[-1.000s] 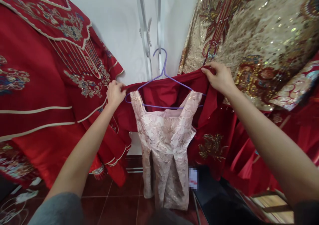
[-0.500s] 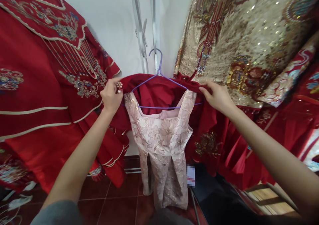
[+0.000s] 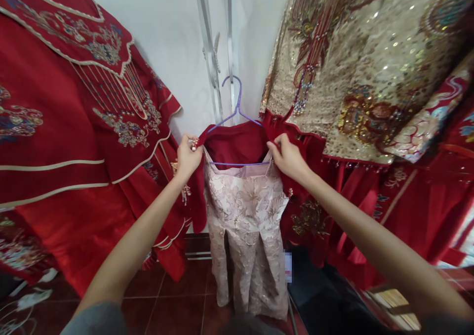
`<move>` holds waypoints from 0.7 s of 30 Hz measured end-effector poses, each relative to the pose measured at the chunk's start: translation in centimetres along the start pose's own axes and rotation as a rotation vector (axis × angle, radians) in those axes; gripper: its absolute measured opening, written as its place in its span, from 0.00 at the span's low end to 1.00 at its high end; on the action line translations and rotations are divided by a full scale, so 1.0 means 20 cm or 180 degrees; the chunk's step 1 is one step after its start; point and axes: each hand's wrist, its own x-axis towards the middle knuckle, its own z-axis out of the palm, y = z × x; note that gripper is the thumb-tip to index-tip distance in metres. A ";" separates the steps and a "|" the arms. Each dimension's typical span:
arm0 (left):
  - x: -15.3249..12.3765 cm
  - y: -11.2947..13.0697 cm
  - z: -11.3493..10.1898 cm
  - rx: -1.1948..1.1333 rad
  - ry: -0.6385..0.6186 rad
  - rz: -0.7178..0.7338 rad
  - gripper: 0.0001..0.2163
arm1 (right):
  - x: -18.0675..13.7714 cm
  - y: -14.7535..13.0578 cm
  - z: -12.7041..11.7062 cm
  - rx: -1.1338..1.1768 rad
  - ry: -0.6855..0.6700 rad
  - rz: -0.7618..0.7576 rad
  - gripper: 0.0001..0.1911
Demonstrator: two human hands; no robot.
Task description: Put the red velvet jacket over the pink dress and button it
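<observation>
A pale pink floral dress hangs from a purple hanger in front of me. Dark red cloth, seemingly a jacket with gold ornaments on its front, lies over the hanger's shoulders and behind the dress neckline. My left hand pinches the jacket's edge at the left strap. On the other side, my right hand grips its edge by the right strap. Both hands are closed on the cloth, and the dress straps are partly covered.
A red embroidered garment with white trim hangs at left. At right hangs a gold sequined garment above red skirts. Metal rails run down the white wall. A black item stands on the red tiled floor; cables lie lower left.
Both hands have moved inward, bringing the red jacket's edges from wide apart to close around the dress straps. Its gold ornaments now show beside the dress.
</observation>
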 end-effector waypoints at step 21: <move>-0.02 0.01 -0.03 0.1620 -0.0609 0.1319 0.11 | -0.28 0.23 -0.11 -0.0757 0.0181 0.0160 0.04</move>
